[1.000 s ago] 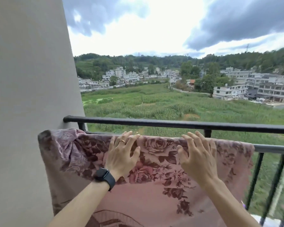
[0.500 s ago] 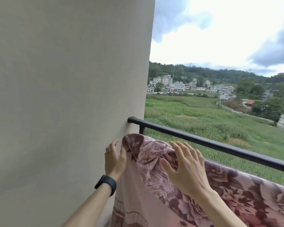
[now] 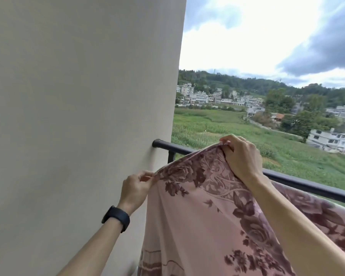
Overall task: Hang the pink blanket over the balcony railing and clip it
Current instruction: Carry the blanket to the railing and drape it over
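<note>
The pink blanket (image 3: 197,220) with dark rose patterns hangs in front of me, its top edge lifted. My left hand (image 3: 134,191), with a black watch on the wrist, pinches the blanket's left corner close to the wall. My right hand (image 3: 240,156) grips the top edge higher up, raised above the black balcony railing (image 3: 307,186). Further right the blanket drapes over a lower rail. No clip is visible.
A plain beige wall (image 3: 78,116) fills the left half, and the black balcony railing joins it at its left end (image 3: 157,144). Beyond the rail lie green fields, white houses, wooded hills and a cloudy sky.
Both hands went from resting flat on the draped blanket to gripping its left end. They have lifted the edge above the rail, and my view has turned left toward the wall.
</note>
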